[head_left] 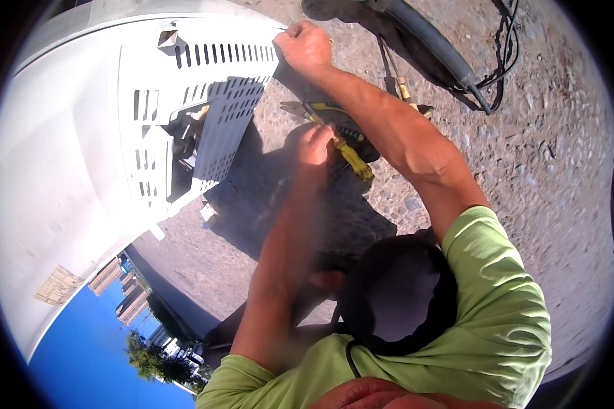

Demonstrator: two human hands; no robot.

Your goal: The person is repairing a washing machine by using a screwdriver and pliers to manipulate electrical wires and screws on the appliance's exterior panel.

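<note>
My right hand (305,48) is closed on the upper corner of a white slotted metal cover (228,129) on a large white appliance (61,157). Through an opening in that cover, dark inner parts (184,140) show. Lower down, my left hand (314,144) is by the tools on the ground, its fingertips pinched at a screwdriver (353,162) with a yellow handle. Pliers (327,107) with yellow-and-black grips lie just beyond those fingers. A dark tool beside them is partly hidden by the screwdriver.
A grey corded power tool (426,41) lies on the rough ground at the far right, its black cable (503,61) looped beside it. Near it is a second screwdriver (404,90). A small white piece (208,213) sits below the cover. Something black and rounded (396,293) is against my shirt.
</note>
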